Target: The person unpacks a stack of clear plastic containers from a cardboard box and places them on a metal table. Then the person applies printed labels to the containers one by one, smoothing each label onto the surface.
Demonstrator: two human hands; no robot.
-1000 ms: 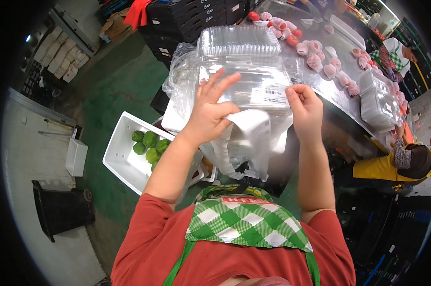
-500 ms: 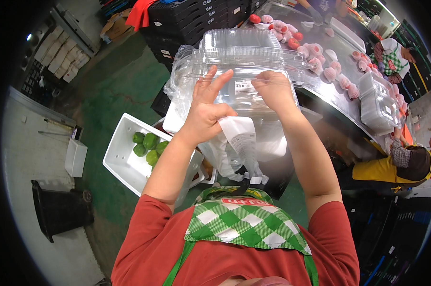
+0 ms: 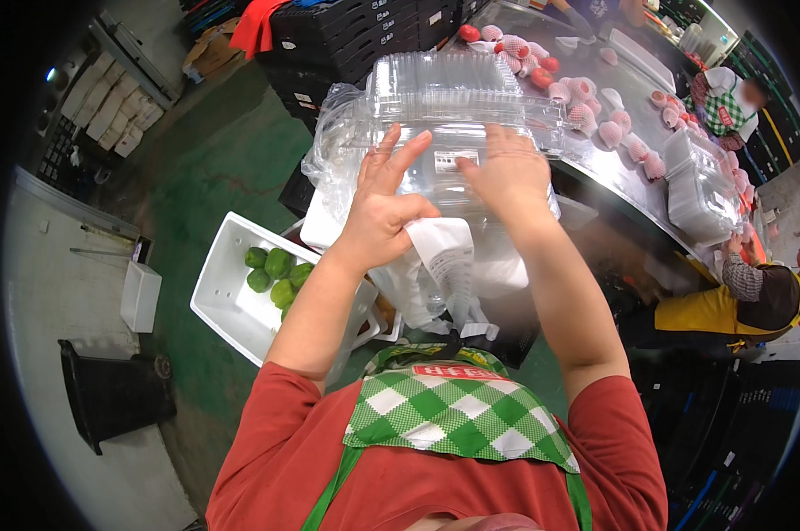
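Note:
My left hand (image 3: 382,208) pinches a white strip of label paper (image 3: 444,257) with thumb and lower fingers, its other fingers raised over the near clear plastic clamshell container (image 3: 431,190). Fingers outstretched, my right hand (image 3: 510,177) lies on that container's lid, the thumb at a small white label (image 3: 448,161). Behind it is a stack of ribbed clear containers (image 3: 440,75), with crumpled clear plastic (image 3: 329,133) along the left side.
A white foam box (image 3: 223,292) holds green peppers. Black crates (image 3: 329,35) stand behind. The steel table (image 3: 639,195) carries netted fruit and stacked clamshells (image 3: 692,195). Co-workers (image 3: 745,301) are at the right and back. A black bin (image 3: 117,394) stands left.
My right hand has moved left onto the lid, where the small label now lies flat, and its fingers have spread. The paper strip in my left hand has shifted slightly left and down.

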